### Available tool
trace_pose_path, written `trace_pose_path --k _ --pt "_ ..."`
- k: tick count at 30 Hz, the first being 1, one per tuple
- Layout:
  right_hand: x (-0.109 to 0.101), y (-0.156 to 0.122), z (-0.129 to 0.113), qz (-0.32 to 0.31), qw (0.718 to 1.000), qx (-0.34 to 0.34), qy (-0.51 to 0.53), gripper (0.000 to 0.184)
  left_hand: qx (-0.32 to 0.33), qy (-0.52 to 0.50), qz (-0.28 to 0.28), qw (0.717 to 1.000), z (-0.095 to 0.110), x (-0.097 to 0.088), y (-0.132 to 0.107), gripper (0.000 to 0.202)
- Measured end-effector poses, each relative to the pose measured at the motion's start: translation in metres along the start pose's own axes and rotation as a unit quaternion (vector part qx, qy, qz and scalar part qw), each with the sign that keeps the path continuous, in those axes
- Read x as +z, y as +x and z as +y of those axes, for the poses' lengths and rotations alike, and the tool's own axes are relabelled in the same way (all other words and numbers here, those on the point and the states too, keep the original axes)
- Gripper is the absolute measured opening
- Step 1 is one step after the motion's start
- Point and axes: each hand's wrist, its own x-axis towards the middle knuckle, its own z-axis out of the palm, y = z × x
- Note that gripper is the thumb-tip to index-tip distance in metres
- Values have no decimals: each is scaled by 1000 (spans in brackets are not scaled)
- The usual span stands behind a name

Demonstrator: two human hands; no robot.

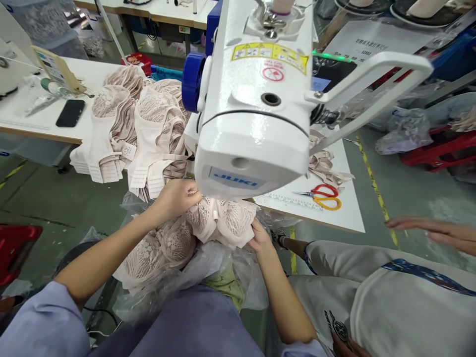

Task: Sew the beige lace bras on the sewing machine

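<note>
the left hand (179, 199) was curled closed, its thumb and fingers pinched at the far left edge of a pale lace bra (233, 225). the right hand (260, 235) was partly closed, gripping the same bra by its right edge, though some of its fingers were hidden beneath the fabric. the bra lay just on the near side of the white sewing machine (253, 134), its far edge hidden under the machine head. a second lace bra (148, 258) rested near and to the left, on clear plastic (219, 258) over the person's lap. farther left, two stacks of bras (150, 124) lay on the white table (22, 116), with a black phone (70, 113) beside them. on the right, scissors (327, 197) with red and yellow handles lay by a clear ruler (290, 202), and a co-worker's hand (439, 232) reached in, well apart.
</note>
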Motion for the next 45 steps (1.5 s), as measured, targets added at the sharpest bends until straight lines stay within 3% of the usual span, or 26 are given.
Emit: trace_pose_path --k 4,8,12,13,15,17,19,22,24,26,28,31,35,45 --pt "-3 -6 -22 46 998 -46 -4 47 -11 68 -32 997 -4 -6 -8 19" --pt "-9 -26 -52 95 989 -110 -19 39 3 96 43 995 -4 -11 -27 28" --pt "-1 -65 -80 112 974 -193 -34 35 112 78 104 985 19 -5 -62 17" --pt "7 -76 -85 80 971 -213 -70 33 162 64 102 979 28 -1 -71 21" --pt "32 -96 -93 -61 953 -230 -189 32 273 40 70 959 45 9 -85 36" --pt "62 -110 -97 -237 895 -221 -307 28 340 29 4 940 55 18 -90 53" --pt "88 -115 -99 -303 852 -216 -368 28 308 35 -75 948 55 24 -87 53" --pt "105 -107 -98 -222 862 -216 -402 32 110 24 -160 981 39 23 -75 27" --pt "105 -94 -97 -139 868 -224 -422 29 7 -16 -155 988 26 18 -64 32" --pt "102 -79 -94 -71 861 -233 -446 28 -33 -47 -95 994 15 16 -53 28" --pt "100 -63 -91 -29 861 -228 -454 33 -53 -45 -22 997 8 17 -42 21" --pt "98 -42 -88 -30 891 -182 -416 43 -64 -36 41 996 2 22 -28 13" --pt "96 -26 -88 -78 929 -157 -325 28 -30 -53 60 996 -4 26 -14 5" --pt "94 -18 -92 -84 929 -164 -321 37 -7 -16 75 997 -11 27 -7 6"
